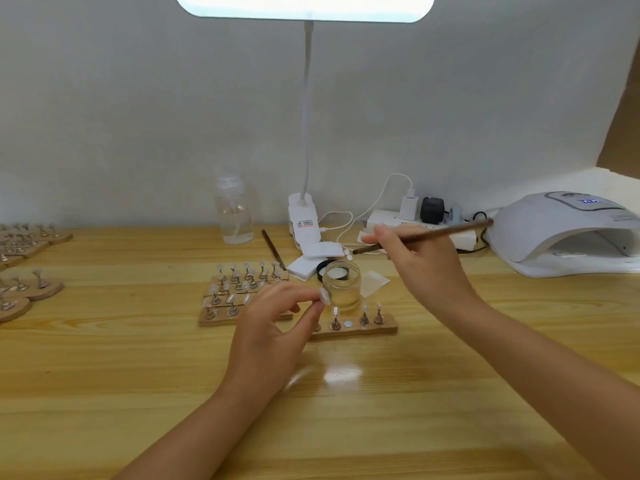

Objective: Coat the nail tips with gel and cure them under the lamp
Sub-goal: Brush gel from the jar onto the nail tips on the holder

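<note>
With the left hand (273, 327) pinching a nail tip (324, 295) beside the open gel jar (342, 287) and the right hand (420, 258) gripping the brush (426, 234) at centre frame, a careless dip could likely tip the jar across the desk (104, 375).

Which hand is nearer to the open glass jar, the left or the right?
Left. The left hand holds a nail tip whose edge almost touches the glass jar on its left side. The right hand, gripping the brush, is up and to the right of the jar, clearly apart.
</note>
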### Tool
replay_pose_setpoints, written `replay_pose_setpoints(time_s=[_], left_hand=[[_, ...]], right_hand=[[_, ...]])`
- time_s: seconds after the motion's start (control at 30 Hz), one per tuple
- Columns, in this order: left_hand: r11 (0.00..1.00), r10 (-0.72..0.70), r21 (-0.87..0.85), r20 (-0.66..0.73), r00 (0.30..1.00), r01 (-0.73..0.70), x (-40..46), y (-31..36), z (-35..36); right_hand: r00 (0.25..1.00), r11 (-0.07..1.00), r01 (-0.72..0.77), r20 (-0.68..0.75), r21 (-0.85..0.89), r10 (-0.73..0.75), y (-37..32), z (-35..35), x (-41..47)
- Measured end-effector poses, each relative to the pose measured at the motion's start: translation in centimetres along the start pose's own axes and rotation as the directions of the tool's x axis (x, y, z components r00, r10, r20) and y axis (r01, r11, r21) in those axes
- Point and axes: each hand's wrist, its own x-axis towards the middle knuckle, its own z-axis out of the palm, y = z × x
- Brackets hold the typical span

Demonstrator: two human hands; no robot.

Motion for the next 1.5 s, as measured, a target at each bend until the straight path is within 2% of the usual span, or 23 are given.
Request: replay_pose_setpoints(time_s=[0.1,0.23,0.43,0.73,0.87,1.0,1.27,1.4,1.5], left_hand=[[1.0,-0.014,0.006,-0.006,1.0,0.014,0.0,0.0,0.0],[1.0,-0.023,-0.005,-0.003,1.0,0.023,0.0,0.0,0.0],[0.999,-0.043,-0.005,0.003,0.999,0.043,0.0,0.2,0.1],[0.998,-0.066,0.023,0.004,0.998,0.066,0.1,0.1,0.1],[0.998,-0.056,0.026,0.01,0.998,0.056,0.1,0.2,0.1],[0.998,-0.055,0.024,0.019,0.998,0.055,0.1,0.2,0.0],[0.998,-0.051,0.031,0.031,0.998,0.05,-0.1,0.3,0.0],[0.998,-0.045,0.039,0.008,0.999,0.045,-0.1,0.2,0.0],[0.999,-0.042,0.033,-0.004,0.999,0.042,-0.1,0.3,0.1]], right_hand=[[0.982,0.99,-0.089,0.155,-0.107,0.105,0.2,-0.1,2.0],[0.956,0.982,-0.106,0.255,-0.158,0.144,0.3,0.3,3.3],[0.944,0.93,-0.031,0.294,-0.367,0.148,0.1,1.1,4.4],[0.921,0.877,-0.02,0.333,-0.481,0.203,1.3,2.3,4.3],[0.92,0.9,-0.04,0.336,-0.434,0.203,1.0,1.9,4.4],[0.946,0.945,-0.109,0.26,-0.308,0.194,0.6,0.5,4.7],[0.949,0.965,-0.183,0.223,-0.187,0.223,1.3,-1.0,4.5],[0.972,0.973,-0.178,0.127,-0.145,0.197,1.5,-1.6,4.1],[0.994,0.994,-0.106,0.006,0.009,0.106,1.2,-1.6,2.8]])
